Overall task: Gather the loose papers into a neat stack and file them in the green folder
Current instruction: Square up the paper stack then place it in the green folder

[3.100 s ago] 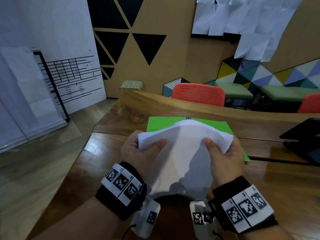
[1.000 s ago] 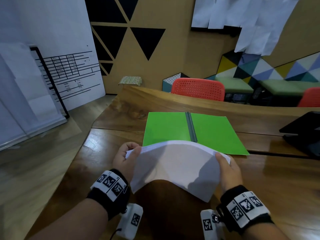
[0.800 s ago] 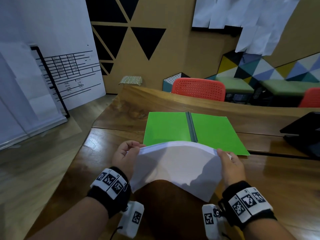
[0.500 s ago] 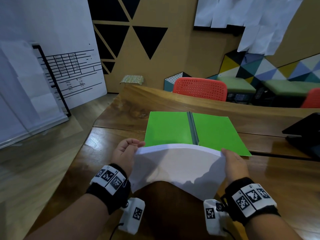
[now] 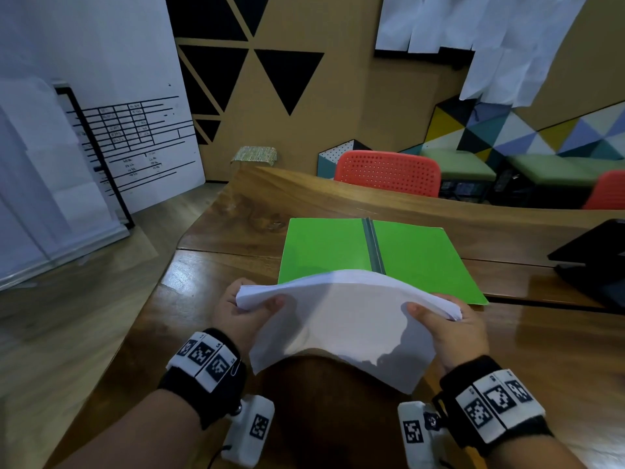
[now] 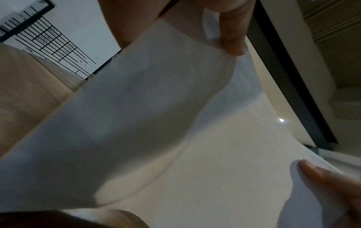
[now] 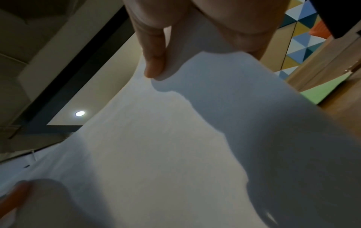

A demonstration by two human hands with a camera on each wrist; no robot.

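A white paper stack [image 5: 345, 319] bows upward above the wooden table, held by its two side edges. My left hand [image 5: 247, 311] grips the left edge, thumb on top. My right hand [image 5: 446, 319] grips the right edge the same way. The sheet fills the left wrist view as paper stack [image 6: 175, 123], with my left hand [image 6: 228, 27] pinching it at the top, and fills the right wrist view as paper stack [image 7: 195, 146], under my right hand [image 7: 156, 50]. The green folder [image 5: 324, 248] lies open and flat on the table just beyond the papers, its grey spine up the middle.
The wooden table [image 5: 236, 214] has a seam across it and a raised far ledge. A black device [image 5: 595, 258] sits at the right edge. Red chairs [image 5: 389, 172] stand behind the table. A whiteboard [image 5: 101, 96] leans at the left over the floor.
Both thumbs have come up onto the top sheet and the stack's far edge has risen slightly. Three seconds ago the stack was held higher, covering most of the folder.
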